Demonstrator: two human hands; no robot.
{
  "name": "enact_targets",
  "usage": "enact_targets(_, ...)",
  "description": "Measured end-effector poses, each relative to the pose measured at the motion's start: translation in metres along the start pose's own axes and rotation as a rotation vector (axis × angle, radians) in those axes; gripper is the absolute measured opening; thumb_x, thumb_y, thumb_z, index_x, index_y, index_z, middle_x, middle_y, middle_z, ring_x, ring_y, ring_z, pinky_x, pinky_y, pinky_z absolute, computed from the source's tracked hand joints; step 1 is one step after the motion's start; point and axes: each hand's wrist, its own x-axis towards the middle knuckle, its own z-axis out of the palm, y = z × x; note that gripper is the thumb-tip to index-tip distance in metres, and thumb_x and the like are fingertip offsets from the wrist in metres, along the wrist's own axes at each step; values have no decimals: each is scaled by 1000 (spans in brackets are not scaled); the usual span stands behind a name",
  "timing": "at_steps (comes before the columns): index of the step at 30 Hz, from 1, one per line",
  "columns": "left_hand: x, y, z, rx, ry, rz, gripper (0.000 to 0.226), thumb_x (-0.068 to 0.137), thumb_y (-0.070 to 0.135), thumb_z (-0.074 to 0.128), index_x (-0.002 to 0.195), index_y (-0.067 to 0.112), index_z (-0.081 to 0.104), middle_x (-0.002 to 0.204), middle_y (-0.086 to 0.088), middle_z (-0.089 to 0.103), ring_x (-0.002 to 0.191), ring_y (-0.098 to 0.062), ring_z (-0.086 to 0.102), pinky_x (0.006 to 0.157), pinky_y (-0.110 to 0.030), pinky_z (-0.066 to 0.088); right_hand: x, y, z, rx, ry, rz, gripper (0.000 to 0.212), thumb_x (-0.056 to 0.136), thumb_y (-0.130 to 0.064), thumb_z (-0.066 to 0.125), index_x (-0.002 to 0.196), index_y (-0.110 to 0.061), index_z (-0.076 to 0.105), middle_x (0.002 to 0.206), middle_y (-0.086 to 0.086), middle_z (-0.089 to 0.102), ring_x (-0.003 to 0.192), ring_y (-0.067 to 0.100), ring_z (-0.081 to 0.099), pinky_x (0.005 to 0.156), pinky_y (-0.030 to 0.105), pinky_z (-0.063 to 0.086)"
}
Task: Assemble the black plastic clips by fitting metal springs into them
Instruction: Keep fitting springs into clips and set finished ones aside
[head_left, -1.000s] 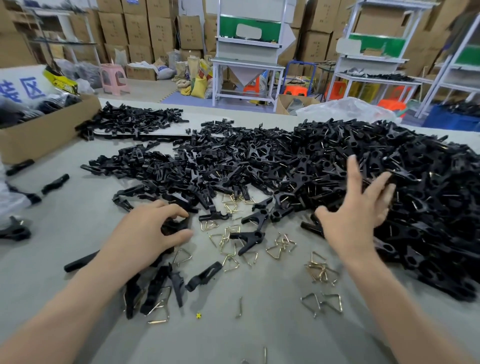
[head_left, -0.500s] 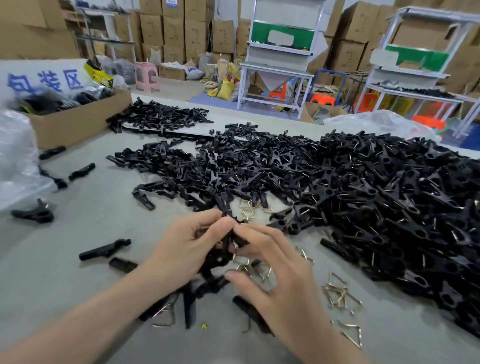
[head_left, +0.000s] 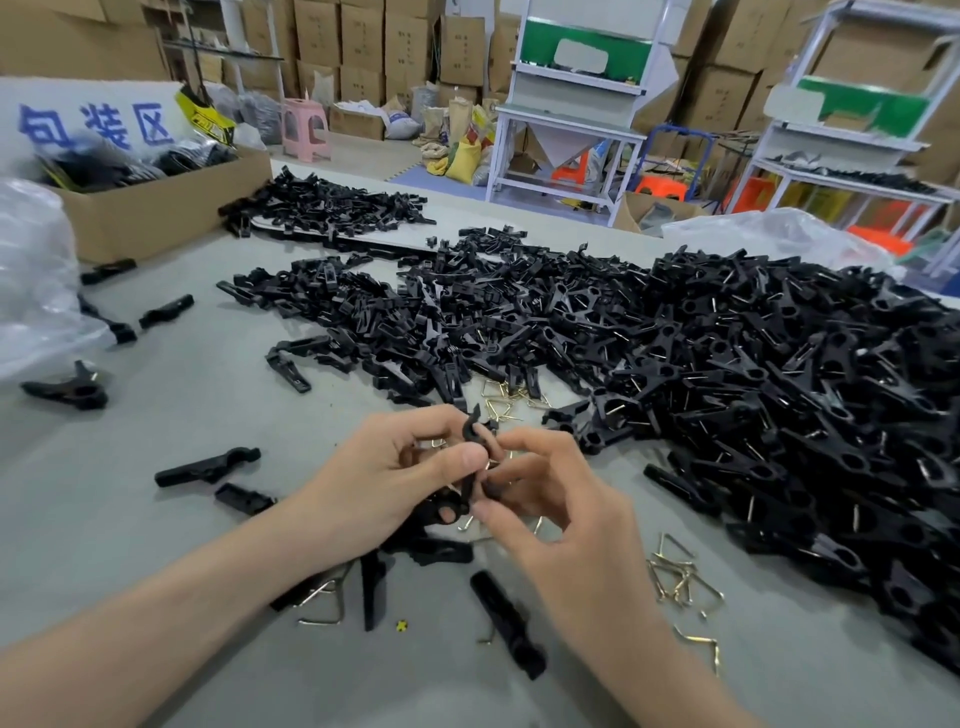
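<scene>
My left hand (head_left: 384, 478) and my right hand (head_left: 561, 509) meet over the grey table, both pinching black plastic clip parts (head_left: 470, 457) held upright between the fingertips. Whether a spring sits in the held parts is hidden by my fingers. Loose brass-coloured metal springs (head_left: 675, 577) lie on the table to the right of my right hand, and more springs (head_left: 506, 397) lie just beyond my fingers. A few single black clip halves (head_left: 506, 629) lie below and beside my hands.
A big heap of black clips (head_left: 753, 374) covers the right and middle of the table (head_left: 182, 519). A smaller pile (head_left: 332, 208) lies at the back. A cardboard box (head_left: 156, 208) stands back left, a clear plastic bag (head_left: 31, 275) at the left edge.
My right hand came back from the heap to meet my left hand. Both now hold the clip parts a little higher, and the view has shifted left.
</scene>
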Motion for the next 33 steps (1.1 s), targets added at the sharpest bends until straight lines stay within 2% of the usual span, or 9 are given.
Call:
enact_targets(6, 1, 1, 2, 11, 14, -25, 18, 78, 24, 60, 84, 9, 66, 64, -1, 66, 52, -3, 59, 50, -14, 47, 1, 1, -2, 102, -24, 172, 39, 76, -8, 77, 95, -40, 63, 75, -6, 66, 69, 9, 63, 71, 21, 52)
enact_targets(9, 1, 1, 0, 91, 10, -26, 22, 76, 31, 61, 86, 12, 69, 70, -3, 70, 57, -5, 60, 58, -16, 47, 3, 2, -3, -26, 29, 126, 32, 78, -8, 75, 91, -36, 67, 76, -12, 65, 70, 7, 63, 69, 16, 50)
enact_targets(12, 1, 0, -3, 169, 45, -4, 24, 74, 38, 62, 89, 22, 72, 73, -1, 72, 62, -13, 57, 63, -18, 44, 4, 6, -7, -57, 146, 87, 29, 82, -1, 69, 89, -29, 70, 85, -9, 68, 79, 11, 67, 73, 25, 54)
enact_targets(15, 3, 0, -4, 114, 90, -27, 21, 72, 35, 64, 88, 24, 73, 74, 6, 73, 63, 3, 57, 59, -7, 39, 5, 6, -12, 152, 247, 184, 27, 88, -2, 62, 88, -27, 73, 91, -1, 70, 84, 17, 70, 75, 26, 55)
enact_targets(18, 2, 1, -4, 109, 75, -32, 23, 73, 30, 64, 92, 19, 72, 76, 9, 74, 65, 7, 61, 61, -3, 41, 8, 2, -16, 406, 251, 312, 26, 89, 0, 58, 85, -18, 75, 89, 9, 73, 82, 18, 72, 72, 18, 54)
enact_targets(23, 2, 1, -3, 68, 70, -27, 22, 72, 24, 67, 93, 17, 71, 77, 6, 74, 71, 3, 64, 66, -7, 45, 10, -7, -13, 871, 198, 487, 18, 80, 1, 57, 78, -6, 73, 78, 16, 71, 71, 20, 70, 67, 23, 56)
enact_targets(26, 2, 1, -3, 47, 87, -25, 20, 71, 23, 68, 90, 17, 70, 81, 3, 75, 75, 0, 67, 68, -8, 47, 10, -9, -14, 981, 179, 525, 14, 79, 0, 54, 87, 0, 66, 75, 17, 70, 68, 20, 70, 63, 24, 57)
enact_targets(30, 1, 1, -2, 65, 64, -14, 17, 71, 23, 68, 85, 13, 67, 68, 8, 69, 64, 3, 61, 62, -7, 44, 9, -14, -15, 1228, 112, 651, 12, 73, 0, 56, 82, -1, 63, 74, 19, 68, 65, 20, 69, 61, 26, 58)
enact_targets(33, 0, 0, -2, 78, 32, 17, 18, 72, 22, 68, 86, 12, 67, 77, -5, 72, 71, -7, 63, 68, -13, 48, 8, -14, -10, 1252, 101, 712, 13, 72, 1, 56, 85, -1, 58, 75, 20, 67, 64, 21, 69, 61, 28, 59)
